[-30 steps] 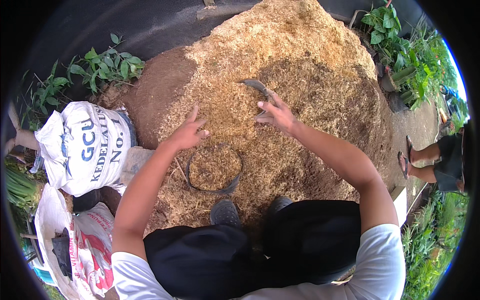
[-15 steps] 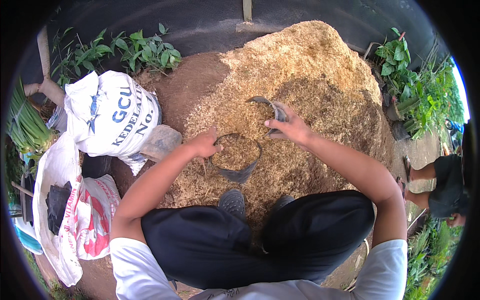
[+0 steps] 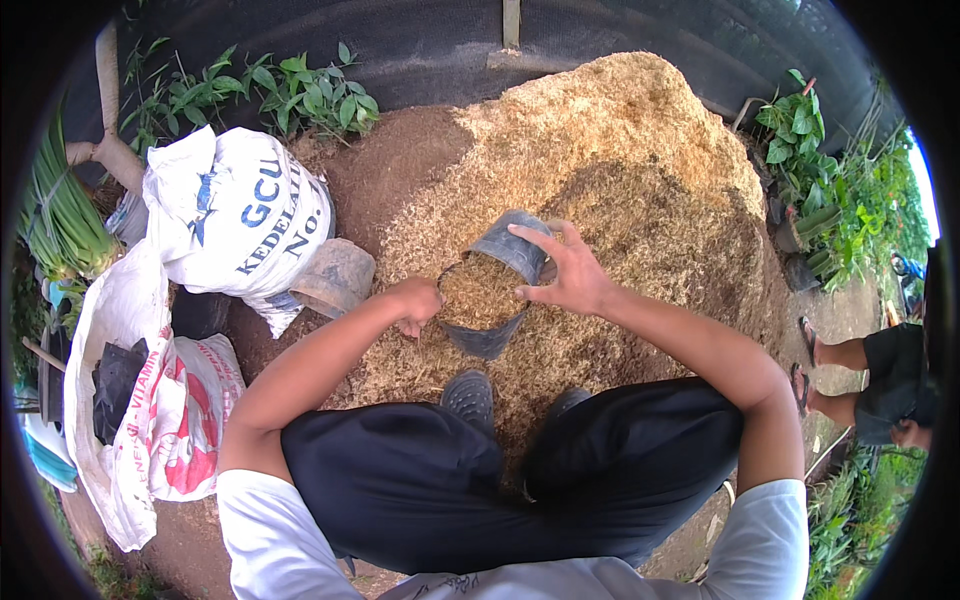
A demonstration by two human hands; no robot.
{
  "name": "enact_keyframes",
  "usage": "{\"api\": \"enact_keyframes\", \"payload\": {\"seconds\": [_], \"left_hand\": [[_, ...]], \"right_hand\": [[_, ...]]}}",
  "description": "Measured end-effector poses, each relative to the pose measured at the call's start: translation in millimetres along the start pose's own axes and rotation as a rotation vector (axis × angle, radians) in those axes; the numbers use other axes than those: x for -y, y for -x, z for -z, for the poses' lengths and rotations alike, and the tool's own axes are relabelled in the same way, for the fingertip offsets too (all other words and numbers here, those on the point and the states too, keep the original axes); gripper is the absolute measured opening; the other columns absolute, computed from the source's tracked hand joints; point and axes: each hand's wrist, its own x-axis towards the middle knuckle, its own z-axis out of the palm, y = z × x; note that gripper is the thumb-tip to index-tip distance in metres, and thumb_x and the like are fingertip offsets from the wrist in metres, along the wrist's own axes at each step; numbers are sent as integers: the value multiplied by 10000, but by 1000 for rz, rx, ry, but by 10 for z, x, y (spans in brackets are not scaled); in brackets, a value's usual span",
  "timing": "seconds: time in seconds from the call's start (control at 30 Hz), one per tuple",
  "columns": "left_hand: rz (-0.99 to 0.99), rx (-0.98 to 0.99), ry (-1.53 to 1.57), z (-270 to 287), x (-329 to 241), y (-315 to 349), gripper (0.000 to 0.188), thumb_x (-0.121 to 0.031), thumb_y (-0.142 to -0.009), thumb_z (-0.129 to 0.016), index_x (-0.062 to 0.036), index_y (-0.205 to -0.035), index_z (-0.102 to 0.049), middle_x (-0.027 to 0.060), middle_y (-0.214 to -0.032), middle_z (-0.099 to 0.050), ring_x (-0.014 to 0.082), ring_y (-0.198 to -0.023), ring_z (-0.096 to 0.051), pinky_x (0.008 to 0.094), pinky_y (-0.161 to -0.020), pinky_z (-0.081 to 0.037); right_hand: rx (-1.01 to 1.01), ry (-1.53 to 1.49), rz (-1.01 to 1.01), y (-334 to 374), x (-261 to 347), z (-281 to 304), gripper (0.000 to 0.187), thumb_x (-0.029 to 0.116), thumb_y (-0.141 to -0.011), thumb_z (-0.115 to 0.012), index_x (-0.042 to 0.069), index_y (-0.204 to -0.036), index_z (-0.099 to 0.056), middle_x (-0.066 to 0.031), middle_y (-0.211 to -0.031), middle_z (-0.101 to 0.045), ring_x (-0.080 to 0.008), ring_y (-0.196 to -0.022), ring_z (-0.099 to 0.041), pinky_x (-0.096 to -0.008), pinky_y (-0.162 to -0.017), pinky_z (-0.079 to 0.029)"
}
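A black planting bag (image 3: 485, 340) stands in front of my shoes, filled near its rim with light brown sawdust mix. My left hand (image 3: 415, 303) is closed on the left side of the bag's rim. With my right hand (image 3: 568, 270) I grip a dark grey plastic scoop (image 3: 512, 243), rounded like a cut-down pot. It is tipped over the far right part of the bag's opening, with its mouth down toward the mix. The scoop's inside is hidden.
A large sawdust pile (image 3: 640, 130) with darker soil spreads beyond the bag. At left are a full white sack (image 3: 255, 215), a grey pot (image 3: 335, 277) on its side and an open sack (image 3: 190, 430). Another person's legs (image 3: 840, 380) show at right.
My right hand has brought the scoop left from over the pile and tipped it onto the bag's opening. My left hand stays at the rim.
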Motion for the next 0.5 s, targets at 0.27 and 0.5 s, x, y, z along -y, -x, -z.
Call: {"api": "enact_keyframes", "payload": {"seconds": [0.27, 0.5], "left_hand": [[-54, -183, -155, 64, -121, 80, 389, -272, -1088, -545, 7, -1351, -615, 210, -1094, -710, 332, -871, -754, 480, -936, -583], [-260, -646, -114, -95, -72, 50, 283, -216, -1054, -554, -29, -1265, -544, 237, -1366, -583, 392, -1202, -638, 529, -1050, -501]], "right_hand": [[-64, 2, 136, 28, -39, -11, 989, 387, -809, -929, 374, -1640, -393, -272, -1532, -313, -495, -1324, -571, -504, -1135, -558], [-15, -84, 70, 44, -58, 23, 988, 400, -810, -937, 372, -1637, -397, -266, -1538, -299, -451, -1303, -595, -471, -1066, -616]]}}
